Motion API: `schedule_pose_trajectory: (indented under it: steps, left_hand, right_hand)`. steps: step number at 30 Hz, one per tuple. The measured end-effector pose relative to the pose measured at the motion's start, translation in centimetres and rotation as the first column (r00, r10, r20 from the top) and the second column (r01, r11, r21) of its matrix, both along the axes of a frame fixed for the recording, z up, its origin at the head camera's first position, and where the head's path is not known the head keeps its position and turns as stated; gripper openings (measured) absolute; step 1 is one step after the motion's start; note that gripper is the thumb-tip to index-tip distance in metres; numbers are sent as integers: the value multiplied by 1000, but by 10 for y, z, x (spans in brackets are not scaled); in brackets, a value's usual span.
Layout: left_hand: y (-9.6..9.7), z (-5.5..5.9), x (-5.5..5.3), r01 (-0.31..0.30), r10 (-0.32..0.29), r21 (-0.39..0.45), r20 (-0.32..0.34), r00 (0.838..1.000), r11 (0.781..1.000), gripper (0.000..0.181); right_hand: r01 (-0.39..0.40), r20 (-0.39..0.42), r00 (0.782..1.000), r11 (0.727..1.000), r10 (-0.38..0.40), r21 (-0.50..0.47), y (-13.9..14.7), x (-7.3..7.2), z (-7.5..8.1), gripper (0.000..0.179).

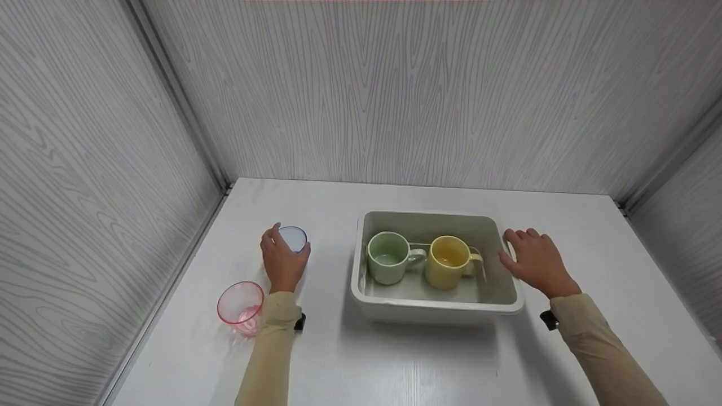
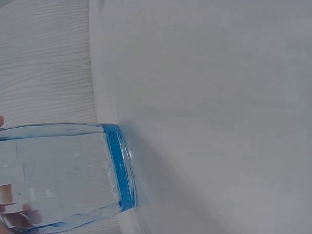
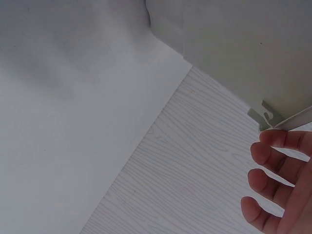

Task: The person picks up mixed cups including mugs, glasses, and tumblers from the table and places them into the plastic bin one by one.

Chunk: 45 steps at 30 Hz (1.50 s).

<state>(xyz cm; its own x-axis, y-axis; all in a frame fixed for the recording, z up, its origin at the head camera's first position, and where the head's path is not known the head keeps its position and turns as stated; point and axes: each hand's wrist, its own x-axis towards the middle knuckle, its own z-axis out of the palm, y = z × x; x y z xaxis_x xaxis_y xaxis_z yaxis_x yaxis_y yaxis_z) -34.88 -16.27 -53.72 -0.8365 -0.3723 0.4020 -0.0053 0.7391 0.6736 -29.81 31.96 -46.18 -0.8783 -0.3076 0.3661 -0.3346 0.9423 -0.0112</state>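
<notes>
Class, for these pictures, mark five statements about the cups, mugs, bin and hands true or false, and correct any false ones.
1. The left hand holds the blue cup. True.
2. The green mug and yellow mug stand inside the bin. True.
3. The pink cup is inside the bin. False: it stands on the table.
4. The right hand grips the yellow mug. False: it is at the bin's right side.
5. The green mug's handle points toward the yellow mug. True.

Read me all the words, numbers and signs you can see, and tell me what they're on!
There are none that can be read in any view.
The blue cup, pink cup, green mug, yellow mug and bin show no writing on the sides in view.
The black wrist piece is too small to tell.
</notes>
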Motion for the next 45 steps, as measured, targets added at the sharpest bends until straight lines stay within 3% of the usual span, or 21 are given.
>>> schedule_pose_trajectory:
  steps: [11, 27, 41, 45]
  left_hand:
    - [0, -2, 3, -21, 26, 113, -45, 999, 993, 90]
    - [-1, -6, 3, -28, 20, 153, 52, 998, 988, 94]
    - [1, -5, 0, 42, -50, 158, 44, 998, 987, 95]
    - [1, -5, 0, 70, -79, 196, 41, 996, 978, 96]
  right_hand:
    - [-17, -5, 1000, 1000, 17, -22, 1, 0, -1, 29]
    - [-7, -4, 1000, 1000, 7, -27, 1, -1, -3, 30]
    - [-6, -37, 999, 1000, 5, -8, 2, -1, -4, 29]
    - [-9, -44, 999, 1000, 8, -11, 2, -1, -5, 29]
